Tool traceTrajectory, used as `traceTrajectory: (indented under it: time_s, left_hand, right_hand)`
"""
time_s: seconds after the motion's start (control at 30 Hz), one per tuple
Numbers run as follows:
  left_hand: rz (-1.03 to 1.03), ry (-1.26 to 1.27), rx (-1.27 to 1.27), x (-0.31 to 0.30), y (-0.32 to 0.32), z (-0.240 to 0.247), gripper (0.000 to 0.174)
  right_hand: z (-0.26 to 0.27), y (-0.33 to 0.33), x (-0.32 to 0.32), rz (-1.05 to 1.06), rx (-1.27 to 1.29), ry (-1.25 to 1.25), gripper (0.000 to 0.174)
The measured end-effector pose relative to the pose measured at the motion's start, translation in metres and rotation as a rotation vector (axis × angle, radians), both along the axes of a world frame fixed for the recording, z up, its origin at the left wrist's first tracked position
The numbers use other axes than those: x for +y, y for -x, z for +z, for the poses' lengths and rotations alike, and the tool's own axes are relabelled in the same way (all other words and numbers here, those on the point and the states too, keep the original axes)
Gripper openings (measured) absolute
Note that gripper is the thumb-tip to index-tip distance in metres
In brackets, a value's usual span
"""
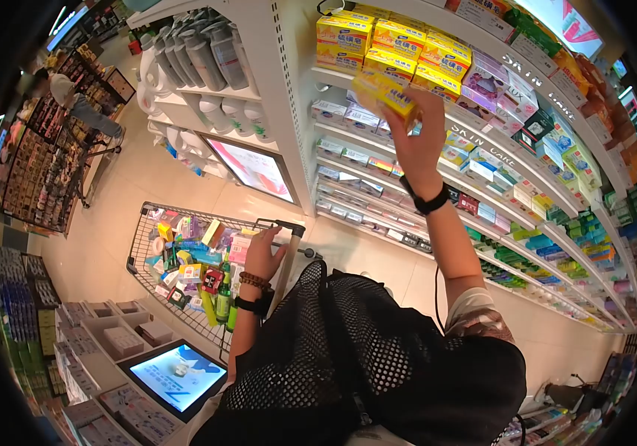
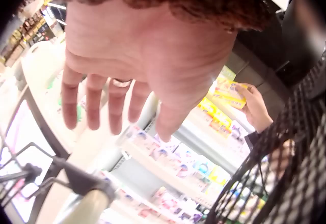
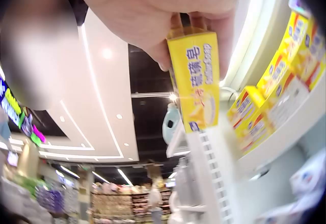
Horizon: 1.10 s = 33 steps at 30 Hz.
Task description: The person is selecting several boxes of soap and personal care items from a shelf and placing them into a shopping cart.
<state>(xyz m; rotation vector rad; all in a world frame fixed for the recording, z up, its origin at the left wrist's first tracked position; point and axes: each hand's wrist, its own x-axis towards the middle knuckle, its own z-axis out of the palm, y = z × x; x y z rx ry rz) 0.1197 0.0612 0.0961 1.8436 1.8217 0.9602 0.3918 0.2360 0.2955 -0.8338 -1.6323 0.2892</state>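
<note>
A yellow sulfur soap box (image 1: pixel 387 97) is in my right hand (image 1: pixel 424 141), pinched between thumb and fingers in front of the upper shelf. Its printed long side (image 3: pixel 194 81) faces the right wrist camera. Stacks of matching yellow soap boxes (image 1: pixel 393 41) stand on the shelf just behind it. My left hand (image 1: pixel 262 254) is held over the near end of the shopping cart (image 1: pixel 138 241), beside its handle (image 1: pixel 292 229). In the left wrist view the fingers hang straight and slightly spread, a ring on one, with nothing in them.
Goods of many kinds fill the cart, including green bottles (image 1: pixel 223 301). More soap shelves (image 1: pixel 556 201) curve away to the right. Grey bottles (image 1: pixel 201 56) line a white shelf at upper left. A lit screen (image 1: pixel 177 375) stands at lower left, and a person (image 1: pixel 73 100) is farther off.
</note>
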Motion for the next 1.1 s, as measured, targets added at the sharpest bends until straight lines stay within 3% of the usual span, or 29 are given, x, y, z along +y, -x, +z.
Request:
traceTrajectory:
  time_s: [0.1,0.13,0.17,0.27,0.5,0.57,0.6,0.67,0.77,0.97,1.03,1.1]
  left_hand:
    - [-0.164,-0.084,-0.367,0.022,-0.022,0.060,0.094]
    - [-0.244,-0.081,-0.542,0.027,-0.025,0.077,0.096]
    - [-0.323,-0.076,-0.717,0.032,-0.027,0.089,0.097]
    - [-0.475,0.035,-0.869,0.039,-0.021,0.090,0.097]
    - [-0.470,-0.019,-1.063,0.029,-0.016,0.092,0.082]
    - [-0.409,-0.123,-0.761,0.028,-0.002,0.083,0.074]
    - [-0.405,-0.124,-0.763,0.024,0.004,0.093,0.074]
    - [-0.294,-0.164,-0.180,0.015,0.015,0.124,0.066]
    - [-0.173,-0.172,-0.087,0.003,0.029,0.125,0.061]
    - [0.042,-0.161,-0.215,-0.037,0.092,0.098,0.058]
    - [0.337,-0.111,-0.170,-0.051,0.136,0.055,0.058]
    - [0.673,0.150,-0.416,-0.053,0.198,-0.013,0.058]
  right_hand:
    - [-0.043,0.024,-0.047,0.519,0.141,0.699,0.038]
    - [-0.053,0.035,-0.057,0.741,0.300,0.935,0.034]
    - [-0.054,0.047,-0.068,0.807,0.353,1.032,0.032]
    - [-0.063,0.065,-0.090,0.851,0.529,1.075,0.027]
    - [-0.072,0.070,-0.097,0.815,0.392,1.063,0.033]
    - [-0.083,0.075,-0.099,0.537,0.236,0.904,0.035]
    - [-0.085,0.076,-0.100,0.539,0.233,0.905,0.035]
    - [-0.087,0.079,-0.102,0.482,0.254,0.723,0.034]
    - [-0.075,0.085,-0.113,0.632,0.266,0.857,0.035]
    - [-0.105,0.124,-0.143,0.713,0.138,0.991,0.044]
    - [-0.117,0.128,-0.147,0.690,0.074,0.963,0.048]
    - [-0.121,0.129,-0.150,0.616,0.041,0.982,0.050]
